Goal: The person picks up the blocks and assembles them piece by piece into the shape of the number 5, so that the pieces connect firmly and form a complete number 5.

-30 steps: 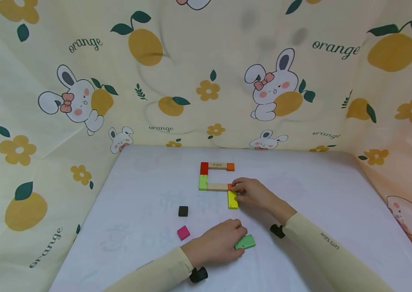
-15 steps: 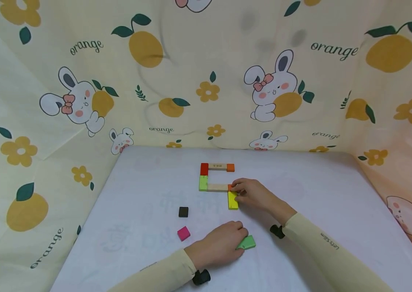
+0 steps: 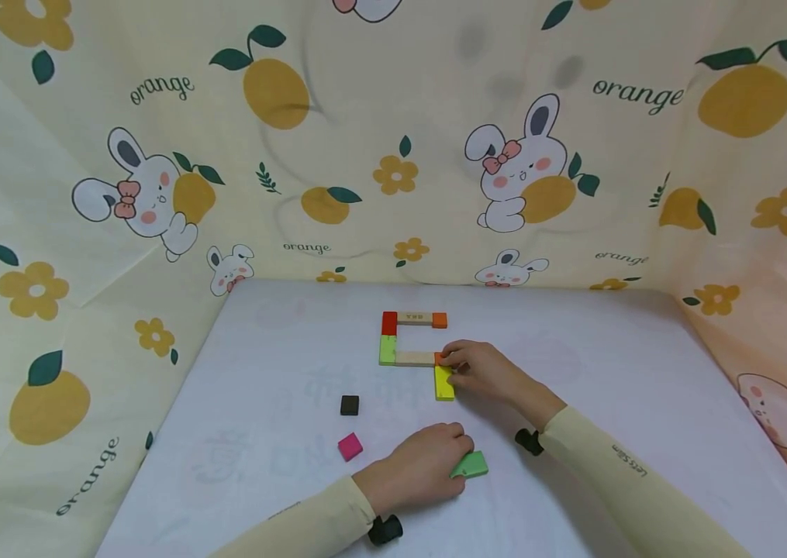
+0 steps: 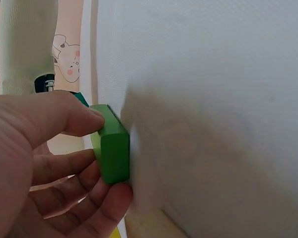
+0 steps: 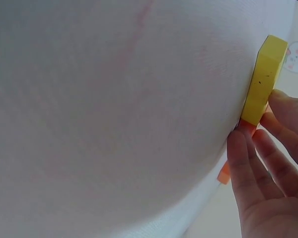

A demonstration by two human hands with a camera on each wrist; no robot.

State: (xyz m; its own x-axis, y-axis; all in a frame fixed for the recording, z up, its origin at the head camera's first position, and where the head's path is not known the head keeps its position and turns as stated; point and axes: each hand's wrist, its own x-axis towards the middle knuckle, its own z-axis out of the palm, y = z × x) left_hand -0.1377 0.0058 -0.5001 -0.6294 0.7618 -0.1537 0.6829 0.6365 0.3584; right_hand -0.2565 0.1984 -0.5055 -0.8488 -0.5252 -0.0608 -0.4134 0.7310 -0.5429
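My left hand (image 3: pixel 424 467) pinches a green block (image 3: pixel 471 464) between thumb and fingers near the table's front, and the block stands tilted on one edge. The left wrist view shows the green block (image 4: pixel 111 145) close up against the white table. My right hand (image 3: pixel 478 371) holds the corner of a yellow block (image 3: pixel 444 383) with curled fingertips, where it meets a small orange block (image 3: pixel 439 357). In the right wrist view the fingers (image 5: pixel 246 148) lie against the yellow block (image 5: pixel 262 84). The yellow block joins a row of a wooden plank (image 3: pixel 415 358) and a light green block (image 3: pixel 388 349).
Behind that row lie a red block (image 3: pixel 389 322), a second wooden plank (image 3: pixel 415 317) and an orange block (image 3: pixel 440 319). A black block (image 3: pixel 349 404) and a pink block (image 3: pixel 350 446) lie loose at the left. Patterned cloth walls enclose the white table (image 3: pixel 609 387).
My left hand has tipped the green block up from lying flat onto its edge. The right hand and the yellow block have stayed where they were.
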